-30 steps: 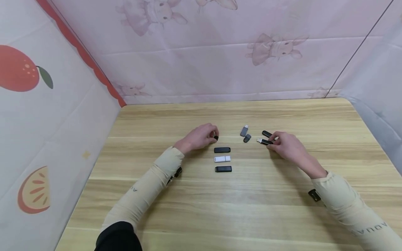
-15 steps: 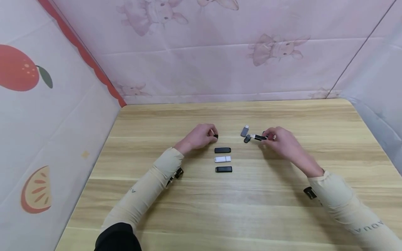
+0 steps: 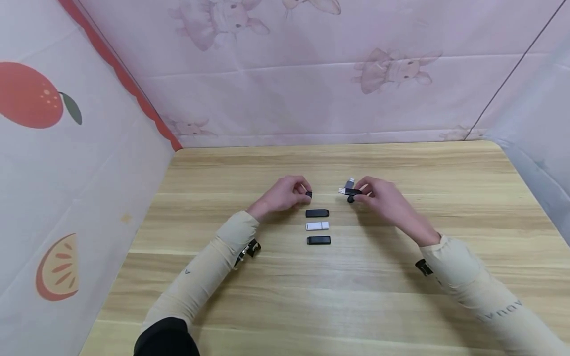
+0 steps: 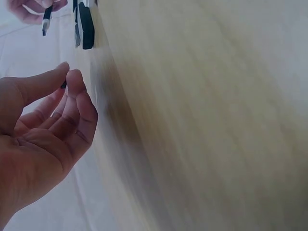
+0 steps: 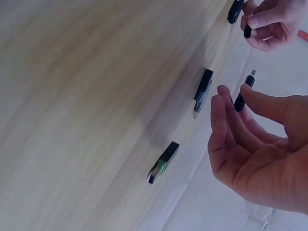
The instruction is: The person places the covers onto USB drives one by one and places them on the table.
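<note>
My left hand (image 3: 282, 194) pinches a small black cap (image 3: 309, 195) between thumb and fingertips, over the table left of centre. To the right, my right hand (image 3: 384, 199) holds a black USB flash drive (image 3: 353, 192) between thumb and fingers, its bare metal plug pointing left toward the cap. A gap separates drive and cap. Behind the held drive, partly covered by it in the head view, lie a grey USB flash drive (image 3: 350, 182) with its plug bare and a dark grey cap (image 3: 351, 200).
Nearer the person, a black flash drive (image 3: 317, 213), a white flash drive (image 3: 317, 226) and another black flash drive (image 3: 318, 240) form a column on the wooden table (image 3: 311, 296). The right wrist view shows a dark piece with some green (image 5: 163, 161), hidden by the hand from above.
My right hand has carried the black flash drive leftward from the right side, over the grey pieces and closer to the left hand. The left hand with the cap has stayed almost still.
</note>
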A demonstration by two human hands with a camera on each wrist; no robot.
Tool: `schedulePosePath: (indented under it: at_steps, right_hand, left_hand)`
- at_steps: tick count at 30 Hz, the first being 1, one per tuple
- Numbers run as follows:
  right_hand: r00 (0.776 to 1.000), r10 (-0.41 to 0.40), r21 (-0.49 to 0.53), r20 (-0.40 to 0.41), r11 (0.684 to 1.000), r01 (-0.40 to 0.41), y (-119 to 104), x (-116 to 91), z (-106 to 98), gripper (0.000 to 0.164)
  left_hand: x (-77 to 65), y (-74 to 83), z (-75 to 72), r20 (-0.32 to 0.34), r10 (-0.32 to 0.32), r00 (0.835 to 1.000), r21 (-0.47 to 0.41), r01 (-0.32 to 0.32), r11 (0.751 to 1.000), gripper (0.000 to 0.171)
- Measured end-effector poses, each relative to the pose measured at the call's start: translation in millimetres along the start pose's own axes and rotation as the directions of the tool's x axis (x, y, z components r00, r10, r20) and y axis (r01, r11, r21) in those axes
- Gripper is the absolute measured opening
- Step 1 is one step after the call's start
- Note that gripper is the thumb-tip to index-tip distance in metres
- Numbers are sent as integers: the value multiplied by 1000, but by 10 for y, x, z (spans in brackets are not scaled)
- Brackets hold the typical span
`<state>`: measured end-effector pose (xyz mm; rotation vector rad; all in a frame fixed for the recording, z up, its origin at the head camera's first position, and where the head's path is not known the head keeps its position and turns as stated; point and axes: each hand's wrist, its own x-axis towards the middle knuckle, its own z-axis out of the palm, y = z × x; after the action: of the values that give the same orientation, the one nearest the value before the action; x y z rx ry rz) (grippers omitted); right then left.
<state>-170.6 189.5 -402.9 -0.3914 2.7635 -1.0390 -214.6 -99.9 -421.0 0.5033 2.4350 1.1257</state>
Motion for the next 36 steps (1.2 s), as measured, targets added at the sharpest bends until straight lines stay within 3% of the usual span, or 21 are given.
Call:
schedulePosePath:
  at_steps: [16, 25, 36]
  right_hand:
    - [999, -7, 110, 31, 994, 4, -74, 149, 169, 23]
    - [997, 16, 130, 72, 991, -25, -69, 222, 262, 24]
    - [997, -17, 165, 79, 986, 4, -121, 280, 339, 22]
  left_hand:
    - [-39, 10, -5, 30, -16, 999, -150, 20, 989, 21]
    - [-44, -6, 13, 4, -30, 1000, -157, 30, 987, 19]
    - [-46, -26, 40, -3, -29, 1000, -167, 28, 986, 17]
